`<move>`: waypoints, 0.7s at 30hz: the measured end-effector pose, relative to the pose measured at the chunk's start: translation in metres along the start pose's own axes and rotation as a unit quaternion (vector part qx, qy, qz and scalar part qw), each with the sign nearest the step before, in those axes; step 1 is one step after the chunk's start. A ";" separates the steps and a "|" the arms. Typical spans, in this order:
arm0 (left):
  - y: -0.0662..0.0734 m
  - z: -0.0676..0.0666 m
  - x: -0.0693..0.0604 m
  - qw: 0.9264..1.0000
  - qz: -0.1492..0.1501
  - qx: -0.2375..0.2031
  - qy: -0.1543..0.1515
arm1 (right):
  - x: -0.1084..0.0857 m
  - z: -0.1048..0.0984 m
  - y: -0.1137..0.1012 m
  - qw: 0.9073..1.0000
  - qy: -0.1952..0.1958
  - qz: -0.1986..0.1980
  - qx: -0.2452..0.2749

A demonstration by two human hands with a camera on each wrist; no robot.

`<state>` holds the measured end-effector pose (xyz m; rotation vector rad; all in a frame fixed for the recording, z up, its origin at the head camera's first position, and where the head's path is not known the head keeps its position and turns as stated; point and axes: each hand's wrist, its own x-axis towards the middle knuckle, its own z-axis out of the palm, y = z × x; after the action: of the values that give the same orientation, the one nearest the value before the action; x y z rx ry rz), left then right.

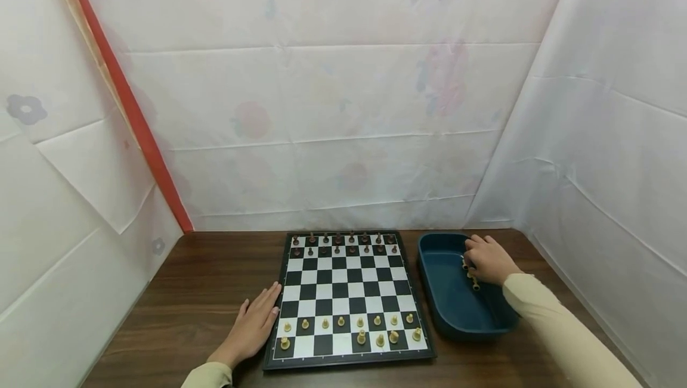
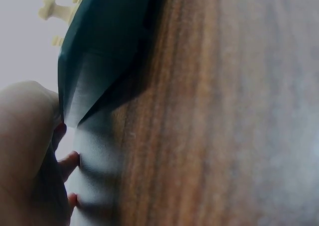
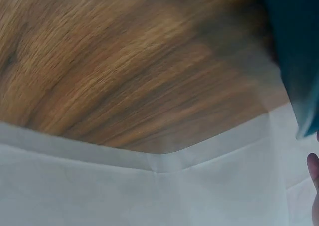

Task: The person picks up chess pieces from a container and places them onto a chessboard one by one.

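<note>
A chessboard (image 1: 339, 290) lies on the wooden table. My left hand (image 1: 251, 325) rests beside it, fingers straight and touching its left edge. In the left wrist view, the fingertips (image 2: 71, 164) meet the side of the board (image 2: 107, 42). On the right stands a dark blue plastic bin (image 1: 448, 292). My right hand (image 1: 489, 260) reaches over its right side, close to several cream chess pieces (image 1: 474, 283) inside. Its fingertips are partly hidden, so I cannot tell whether they pinch a piece. The right wrist view catches only a finger (image 3: 313, 169) and the bin's side (image 3: 299, 61).
Dark chess pieces (image 1: 351, 249) fill two far rows of the board. Cream pawns (image 1: 341, 320) stand in a near row, with several cream pieces (image 1: 361, 337) behind them. White cloth (image 1: 333, 173) hangs at the table's back and sides, with a red strip (image 1: 134, 114) at left.
</note>
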<state>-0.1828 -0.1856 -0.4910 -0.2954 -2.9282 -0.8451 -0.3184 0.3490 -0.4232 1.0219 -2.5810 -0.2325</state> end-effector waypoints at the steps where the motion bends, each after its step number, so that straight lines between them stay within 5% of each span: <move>1: 0.000 0.000 0.000 1.000 0.001 0.000 0.001 | -0.001 0.001 -0.001 1.000 -0.004 -0.006 -0.007; 21: 0.000 0.001 0.000 1.000 -0.009 0.007 -0.003 | -0.002 0.016 -0.003 0.998 -0.023 -0.024 -0.060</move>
<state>-0.1832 -0.1853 -0.4921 -0.2721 -2.9456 -0.8267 -0.3217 0.3483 -0.4390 1.0475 -2.5502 -0.4231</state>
